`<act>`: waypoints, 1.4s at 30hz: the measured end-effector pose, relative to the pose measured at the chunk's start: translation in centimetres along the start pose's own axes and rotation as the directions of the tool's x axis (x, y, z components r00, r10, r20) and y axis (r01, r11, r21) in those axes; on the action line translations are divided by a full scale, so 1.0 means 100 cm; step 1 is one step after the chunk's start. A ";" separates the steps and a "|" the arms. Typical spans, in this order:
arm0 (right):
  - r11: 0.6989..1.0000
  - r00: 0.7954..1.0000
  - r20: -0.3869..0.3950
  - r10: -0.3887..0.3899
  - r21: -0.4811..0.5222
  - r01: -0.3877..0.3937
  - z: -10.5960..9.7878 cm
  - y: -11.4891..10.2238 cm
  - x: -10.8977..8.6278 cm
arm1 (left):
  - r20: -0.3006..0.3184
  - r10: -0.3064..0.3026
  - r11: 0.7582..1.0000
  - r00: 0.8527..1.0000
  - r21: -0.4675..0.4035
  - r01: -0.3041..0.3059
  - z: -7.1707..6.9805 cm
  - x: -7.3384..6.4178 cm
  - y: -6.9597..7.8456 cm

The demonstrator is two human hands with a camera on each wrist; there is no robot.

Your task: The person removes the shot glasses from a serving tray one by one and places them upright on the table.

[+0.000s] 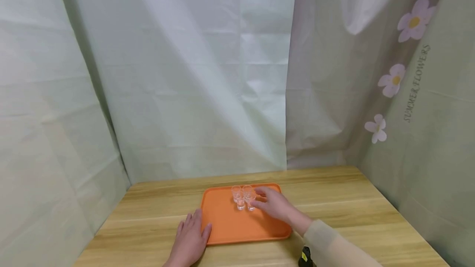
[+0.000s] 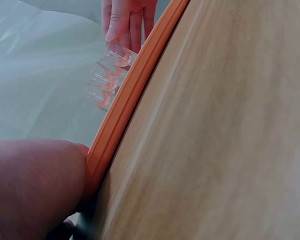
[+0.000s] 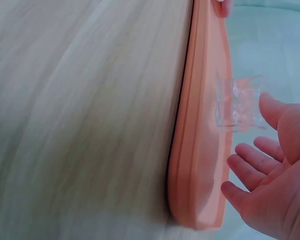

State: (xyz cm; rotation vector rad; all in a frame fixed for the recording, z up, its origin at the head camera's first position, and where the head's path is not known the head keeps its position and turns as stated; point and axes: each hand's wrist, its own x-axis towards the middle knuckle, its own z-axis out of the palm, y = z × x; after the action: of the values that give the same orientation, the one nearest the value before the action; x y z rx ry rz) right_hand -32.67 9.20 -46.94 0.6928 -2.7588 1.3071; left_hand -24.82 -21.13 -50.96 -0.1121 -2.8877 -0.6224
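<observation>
Four glasses [image 1: 241, 204] stand grouped toward the tray [image 1: 228, 229] far edge, none lifted; right hand [image 1: 276, 204] part-spread, gripping nothing; left hand [image 1: 190, 236] straight-fingered at left edge.

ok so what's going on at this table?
Someone's right grip is beside four small clear glasses, clustered towards the far side of an orange tray. Its fingers aren't closed on any glass; whether it touches one is unclear. The left grip rests against the tray's left edge.
</observation>
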 end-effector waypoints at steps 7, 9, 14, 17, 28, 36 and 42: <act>1.000 1.000 -0.019 0.002 -0.001 -0.002 0.006 -0.001 0.008 | -0.018 0.011 1.000 1.000 -0.010 -0.011 -0.001 -0.002 0.001; 1.000 1.000 -0.029 0.001 -0.019 -0.002 0.008 -0.002 0.008 | -0.017 0.008 1.000 1.000 -0.013 -0.008 -0.002 -0.002 0.002; 1.000 0.999 -0.037 0.018 -0.021 -0.019 0.010 -0.002 0.010 | -0.005 -0.005 1.000 1.000 -0.017 0.005 -0.002 -0.002 0.002; 1.000 0.999 -0.035 0.026 -0.013 -0.027 0.011 -0.002 0.010 | 0.011 -0.020 1.000 1.000 -0.016 0.020 -0.001 -0.001 0.001; 0.999 0.999 -0.051 0.017 -0.030 -0.019 0.013 -0.004 0.007 | 0.015 -0.023 1.000 1.000 -0.012 0.023 -0.001 -0.002 0.001; 1.000 0.999 -0.036 0.004 -0.002 -0.004 0.002 -0.006 -0.004 | 0.009 -0.017 1.000 1.000 -0.006 0.018 0.000 -0.001 0.001; 1.000 0.997 -0.077 0.016 -0.005 -0.017 -0.010 -0.001 -0.015 | 0.014 -0.024 1.000 1.000 -0.010 0.024 -0.001 -0.001 0.002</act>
State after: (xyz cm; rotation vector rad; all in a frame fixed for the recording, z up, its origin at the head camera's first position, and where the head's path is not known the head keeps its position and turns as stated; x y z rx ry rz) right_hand -31.42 10.42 -46.49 0.6071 -2.7118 1.2998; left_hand -24.69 -21.00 -50.78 -0.0842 -2.9038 -0.6433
